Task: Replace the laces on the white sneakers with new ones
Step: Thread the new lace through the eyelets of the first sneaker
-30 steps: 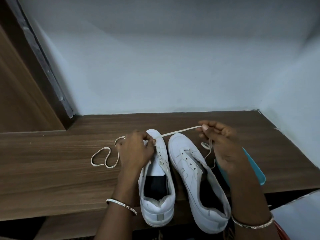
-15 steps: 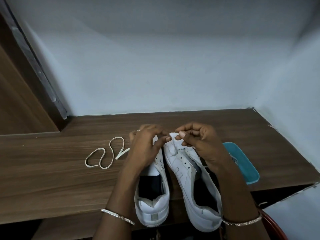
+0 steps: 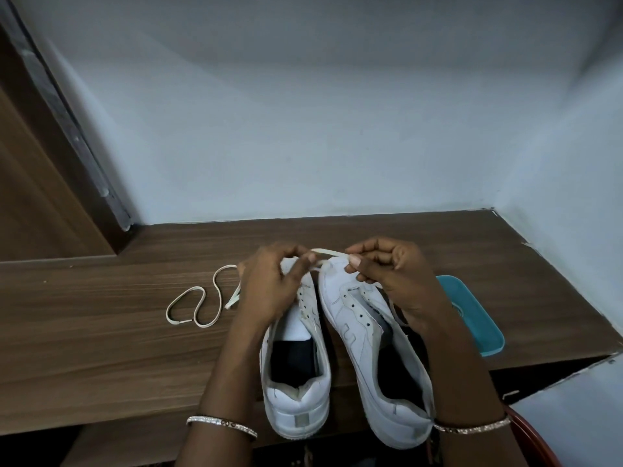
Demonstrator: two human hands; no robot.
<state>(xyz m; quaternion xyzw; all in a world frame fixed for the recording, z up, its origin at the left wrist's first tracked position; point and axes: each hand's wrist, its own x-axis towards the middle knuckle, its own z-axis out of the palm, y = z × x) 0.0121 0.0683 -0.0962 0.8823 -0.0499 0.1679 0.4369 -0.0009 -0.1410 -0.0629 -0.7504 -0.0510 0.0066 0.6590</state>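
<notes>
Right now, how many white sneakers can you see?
2. The left sneaker lies under the left hand, the right sneaker beside it under the right hand; both hands pinch a lace. None seems hidden.

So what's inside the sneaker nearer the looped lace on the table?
A dark lining shows inside that sneaker, below its white tongue. The toe end is covered by the tongue and by the left hand, which pinches the lace, so what's in there can't be seen.

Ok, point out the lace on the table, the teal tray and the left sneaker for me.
lace (image 3: 219,298), head view, on its curved stretch lying on the wood.
teal tray (image 3: 477,323), head view, on its bare flat surface.
left sneaker (image 3: 296,409), head view, on its heel.
</notes>
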